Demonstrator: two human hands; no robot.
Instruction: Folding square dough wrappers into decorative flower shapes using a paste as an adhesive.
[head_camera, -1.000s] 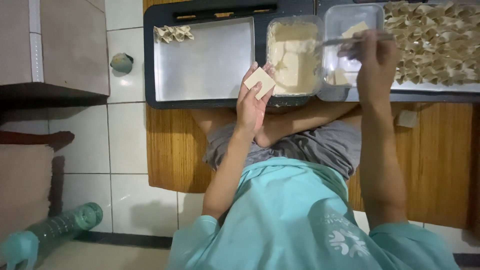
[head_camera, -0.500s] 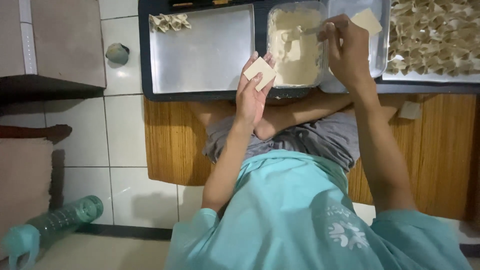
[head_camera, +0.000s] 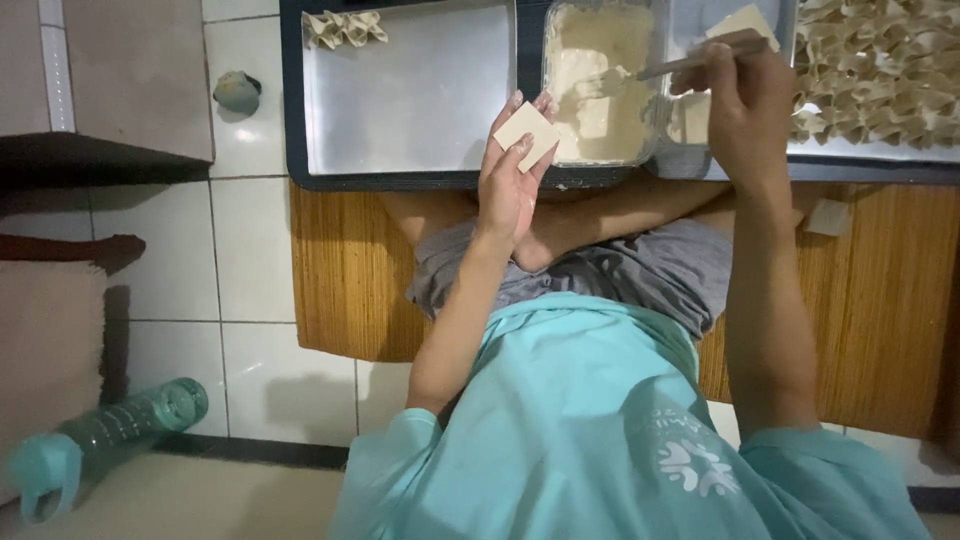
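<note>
The left hand (head_camera: 508, 190) holds a flat square wrapper (head_camera: 527, 135) open while the right hand (head_camera: 745, 105) grips a spoon (head_camera: 660, 70) and scoops filling (head_camera: 595, 85) from the tub; the scoop must go onto the wrapper's middle.

The tray of folded dumplings (head_camera: 880, 80) runs off the top and right edges. The right hand (head_camera: 750, 105) hides the spoon's (head_camera: 665, 68) handle

green water bottle (head_camera: 100, 440) — floor | woven mat (head_camera: 350, 270) | folded dumplings (head_camera: 345, 27) — tray corner
</note>
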